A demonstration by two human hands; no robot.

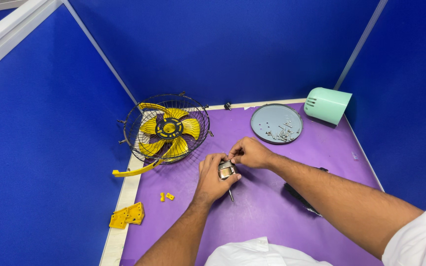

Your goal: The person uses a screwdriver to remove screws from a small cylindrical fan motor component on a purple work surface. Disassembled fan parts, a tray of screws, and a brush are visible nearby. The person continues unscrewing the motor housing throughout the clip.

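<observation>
My left hand (212, 178) grips a small metal fan motor (226, 170) over the purple mat; its thin shaft (230, 195) points down toward me. My right hand (250, 151) pinches at the motor's top edge with fingertips together; whatever small part it holds is hidden. A black wire fan guard (144, 111) holding yellow blades (191, 127) leans at the left rear of the mat.
A grey round dish (267, 116) with several screws lies at the back. A mint green motor cover (327, 104) rests at the back right. Yellow plastic pieces (126, 215) lie at the left edge, two tiny yellow clips (166, 196) nearby. A black object (297, 194) shows under my right forearm.
</observation>
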